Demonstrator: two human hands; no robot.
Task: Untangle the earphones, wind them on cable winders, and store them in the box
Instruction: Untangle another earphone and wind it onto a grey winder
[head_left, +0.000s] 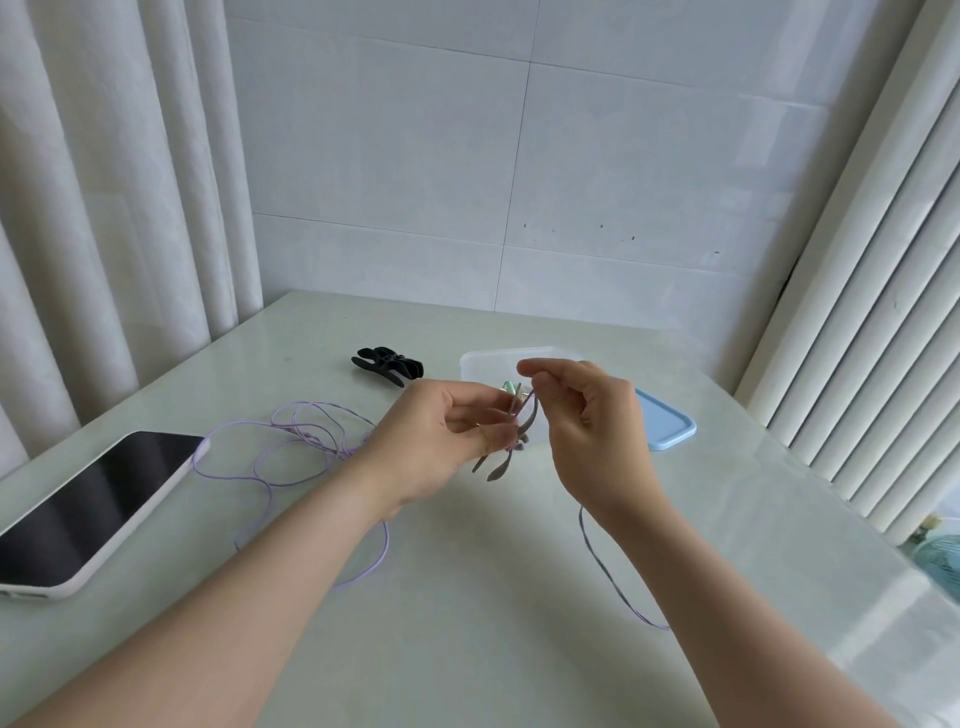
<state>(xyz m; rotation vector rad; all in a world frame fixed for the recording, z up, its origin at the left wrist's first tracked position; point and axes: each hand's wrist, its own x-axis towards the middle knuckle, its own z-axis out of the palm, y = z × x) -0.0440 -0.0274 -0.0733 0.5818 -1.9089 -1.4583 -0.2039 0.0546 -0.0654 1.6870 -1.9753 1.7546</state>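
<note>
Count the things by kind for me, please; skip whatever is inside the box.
Phone: 1
Clear box: 1
Blue lid: 1
Lilac earphone cable: 1
Grey winder in left hand: 1
Black winder pile: 1
Total: 6

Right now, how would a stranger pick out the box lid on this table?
Start at the pale table, then find the clear box toward its far side. The lid lies flat just right of it, the only light blue thing on the tabletop.
</note>
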